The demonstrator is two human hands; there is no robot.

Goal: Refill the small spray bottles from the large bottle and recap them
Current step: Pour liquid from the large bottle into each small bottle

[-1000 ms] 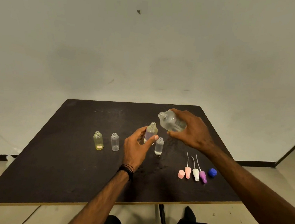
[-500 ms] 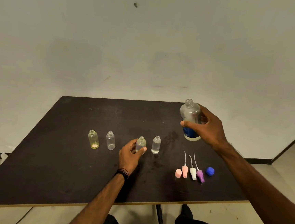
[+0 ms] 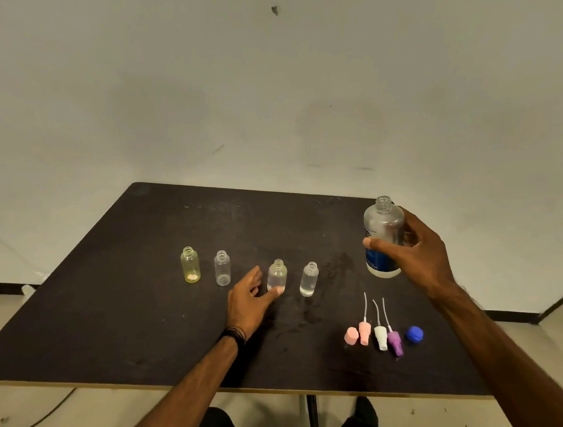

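Several small uncapped bottles stand in a row on the dark table (image 3: 134, 319): a yellow one (image 3: 190, 265), a clear one (image 3: 223, 269), a third (image 3: 277, 274) and a fourth (image 3: 309, 279) with clear liquid. My left hand (image 3: 248, 300) lies beside the third bottle with fingers loosened, the thumb tip touching its base. My right hand (image 3: 416, 250) grips the large uncapped bottle (image 3: 382, 237) with a blue label, upright at the table's right. Spray heads in pink (image 3: 364, 329), white (image 3: 380, 336) and purple (image 3: 395, 340), a pink cap (image 3: 351, 336) and a blue cap (image 3: 414, 334) lie front right.
The table's near edge (image 3: 223, 390) runs just above my knees. A pale wall stands behind the table. A table leg (image 3: 312, 420) shows under the front edge.
The large bottle went from tilted over the third small bottle to upright and moved right. My left hand set the third bottle down in the row and loosened its hold.
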